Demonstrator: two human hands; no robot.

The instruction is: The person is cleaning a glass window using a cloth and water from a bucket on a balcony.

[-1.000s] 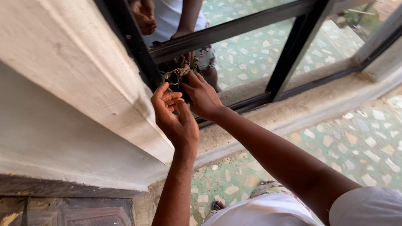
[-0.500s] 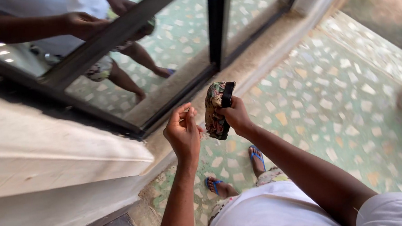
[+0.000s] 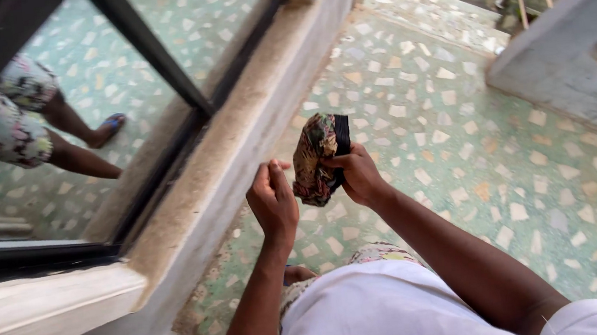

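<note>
A small patterned fabric pouch [image 3: 318,159] with a black band along one edge is held up in front of the person's body, above the green terrazzo floor [image 3: 456,121], the right hand [image 3: 360,176] keeping a closed grip on its right side. The left hand [image 3: 272,201] sits just beside the pouch with fingers curled in, and whether its grip touches the cloth cannot be told. To the left run a worn concrete sill [image 3: 238,159] and a dark-framed window [image 3: 146,50] whose glass mirrors legs and a sandal, while a grey low wall [image 3: 567,50] stands well apart on the right.
</note>
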